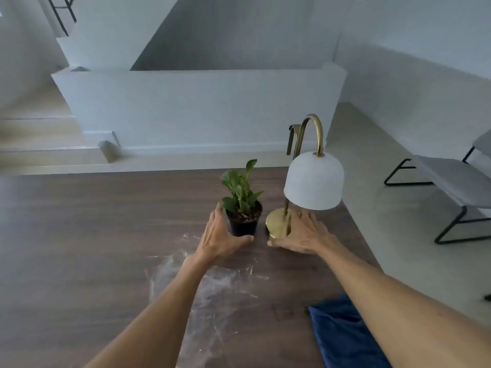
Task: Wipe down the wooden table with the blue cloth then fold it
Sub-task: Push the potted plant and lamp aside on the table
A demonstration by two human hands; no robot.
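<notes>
Two hands reach across the wooden desk (79, 235): the left hand (221, 236) cups a potted plant (243, 208), fingers curled round its pot. Just beside the plant, the right hand (303, 235) lies with fingers straight against the lamp (305, 181) base. Nearer than the lamp lies the blue cloth (342, 335).

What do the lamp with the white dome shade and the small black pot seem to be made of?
The lamp with the white dome shade: its curved neck and round base look like polished brass-coloured metal, since they shine and reflect; the shade looks matte, perhaps frosted glass or ceramic. The small black pot looks like thin, slightly glossy plastic, though that is uncertain.
</notes>
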